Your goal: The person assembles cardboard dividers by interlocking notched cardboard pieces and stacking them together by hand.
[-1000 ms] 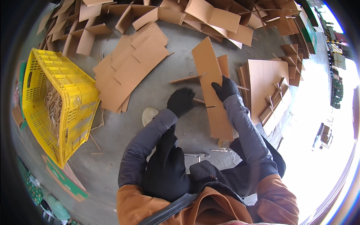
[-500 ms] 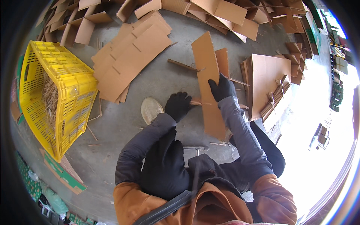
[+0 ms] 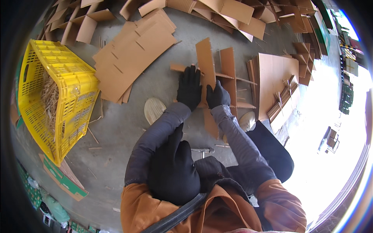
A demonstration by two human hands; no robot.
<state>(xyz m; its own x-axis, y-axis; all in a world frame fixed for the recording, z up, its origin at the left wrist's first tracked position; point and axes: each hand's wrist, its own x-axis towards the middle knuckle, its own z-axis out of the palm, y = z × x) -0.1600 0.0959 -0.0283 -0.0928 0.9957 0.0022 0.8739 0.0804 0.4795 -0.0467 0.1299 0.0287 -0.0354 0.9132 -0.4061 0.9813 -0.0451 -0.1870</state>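
Observation:
In front of me stands a cardboard divider grid of crossed strips. Its nearer upright strip [image 3: 205,58] is gripped low on its right side by my right hand [image 3: 218,95], thumb and fingers closed on the cardboard. My left hand [image 3: 189,88], in a black glove too, has its fingers stretched out flat beside that strip, over the cross strips. The end of one cross strip [image 3: 177,67] sticks out to the left of it. A second upright strip [image 3: 228,64] stands to the right, joined to the cross strips. My left hand hides part of the joints.
Flat slotted cardboard sheets [image 3: 134,58] lie in a pile at the upper left. A yellow plastic crate [image 3: 77,87] with cardboard scraps stands at the left. More cardboard sheets [image 3: 278,77] stack at the right. Assembled dividers [image 3: 233,13] line the far side. My shoe [image 3: 154,110] rests on the floor.
My left hand has moved up and right onto the divider. My right hand has shifted left and slightly down with the upright strip, which now stands among the cross strips.

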